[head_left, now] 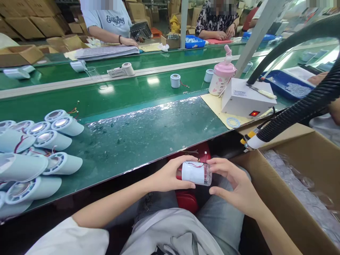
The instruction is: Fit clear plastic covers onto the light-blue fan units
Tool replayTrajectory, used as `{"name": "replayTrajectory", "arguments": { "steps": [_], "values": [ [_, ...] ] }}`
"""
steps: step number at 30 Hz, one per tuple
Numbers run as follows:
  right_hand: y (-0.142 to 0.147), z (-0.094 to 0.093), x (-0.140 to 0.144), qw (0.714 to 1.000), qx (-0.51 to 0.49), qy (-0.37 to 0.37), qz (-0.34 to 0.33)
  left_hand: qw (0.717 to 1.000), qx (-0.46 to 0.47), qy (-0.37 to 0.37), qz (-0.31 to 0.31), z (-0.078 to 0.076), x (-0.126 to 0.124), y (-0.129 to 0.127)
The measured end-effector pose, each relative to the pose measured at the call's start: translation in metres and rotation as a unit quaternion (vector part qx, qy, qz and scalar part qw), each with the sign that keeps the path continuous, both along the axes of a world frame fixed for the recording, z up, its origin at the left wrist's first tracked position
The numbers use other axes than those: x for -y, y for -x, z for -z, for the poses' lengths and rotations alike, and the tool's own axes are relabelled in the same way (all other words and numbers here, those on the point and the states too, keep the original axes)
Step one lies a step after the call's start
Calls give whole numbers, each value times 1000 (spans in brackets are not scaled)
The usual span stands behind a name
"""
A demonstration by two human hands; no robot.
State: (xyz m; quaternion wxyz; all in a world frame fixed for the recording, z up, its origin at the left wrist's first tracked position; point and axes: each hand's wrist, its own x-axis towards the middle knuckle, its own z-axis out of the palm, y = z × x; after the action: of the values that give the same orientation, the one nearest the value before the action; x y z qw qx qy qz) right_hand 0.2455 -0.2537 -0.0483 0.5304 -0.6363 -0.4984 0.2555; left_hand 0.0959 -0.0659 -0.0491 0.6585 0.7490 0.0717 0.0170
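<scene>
Glossy green workbench (148, 131), pale blue housings (29, 168) heaped at left, yellowish sheet (216, 107) at right

A pale-blue cylinder (193, 173) — clear plastic (208, 174) showing at its right end — lies on its side in the left hand (170, 176), near the edge of a green worktable (148, 132), thin red and dark wires (196, 165) running along its upper side.

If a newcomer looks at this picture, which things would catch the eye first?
Probably the pale-blue housings heaped at the left of the green worktop and the thick black hose curving down at the right. In the lower middle, the left hand grips a pale-blue cylinder, the right hand open by its clear end. A pink-lidded cup also stands out, beside a white box.
</scene>
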Motion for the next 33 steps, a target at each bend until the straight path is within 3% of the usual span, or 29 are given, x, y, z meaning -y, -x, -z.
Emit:
{"name": "replayTrajectory", "arguments": {
  "steps": [3, 6, 10, 16, 23, 33],
  "values": [
    [0, 4, 3, 991, 132, 8, -5, 999, -22, 25, 2, -6, 2, -2],
    [0, 6, 4, 987, 159, 12, -16, 998, -40, 48, 14, -10, 3, -4],
    [1, 10, 8, 992, 122, 12, -21, 995, -32, 82, 36, -8, 1, -5],
    [5, 15, 14, 999, -12, 42, -16, 999, -12, 15, 51, -13, -1, -1],
    [8, 4, 18, 990, -111, 84, -8, 992, 84, -55, 78, -17, -1, 0],
    [11, -10, 12, 968, -225, 111, 3, 986, 97, -96, 95, -21, 0, 1]
  ]
}}
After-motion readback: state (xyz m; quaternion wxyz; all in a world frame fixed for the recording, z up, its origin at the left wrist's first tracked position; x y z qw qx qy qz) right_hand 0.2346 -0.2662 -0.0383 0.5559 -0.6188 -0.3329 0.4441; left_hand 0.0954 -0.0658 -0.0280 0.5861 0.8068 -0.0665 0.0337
